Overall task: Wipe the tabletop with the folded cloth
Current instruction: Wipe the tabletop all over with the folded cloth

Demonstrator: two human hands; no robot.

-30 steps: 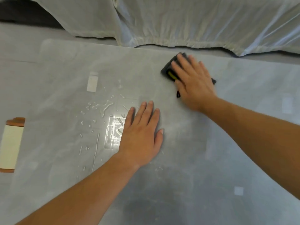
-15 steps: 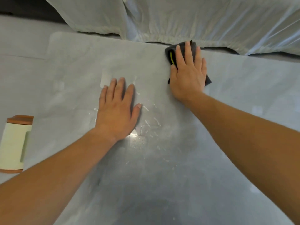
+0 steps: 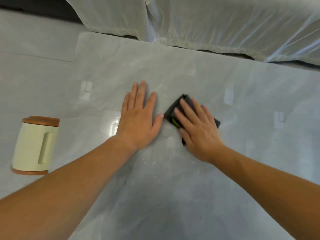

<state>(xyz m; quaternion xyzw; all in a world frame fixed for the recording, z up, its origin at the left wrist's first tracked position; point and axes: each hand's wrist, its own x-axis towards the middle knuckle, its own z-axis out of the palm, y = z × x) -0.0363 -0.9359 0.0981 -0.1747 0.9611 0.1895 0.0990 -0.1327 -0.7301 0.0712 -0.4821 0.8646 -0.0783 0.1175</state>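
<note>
Head view: right hand (image 3: 199,134), fingers (image 3: 188,110) straight, presses the dark cloth (image 3: 174,110) flat at mid-frame on the grey counter (image 3: 190,196). Left hand (image 3: 138,122) lies flat just left of it, fingers spread, holding nothing; water droplets (image 3: 149,161) below the hands. Cream canister (image 3: 34,146) lies at left edge.

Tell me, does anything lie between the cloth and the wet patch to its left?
Yes: the left hand lies flat on the table, directly between the cloth and the wet patch.

We see pale, creased fabric (image 3: 207,23) draped along the far side, catching soft daylight. On the left lies grey floor (image 3: 34,42) with a thin seam, and a dark strip (image 3: 34,7) lies beyond it.
</note>
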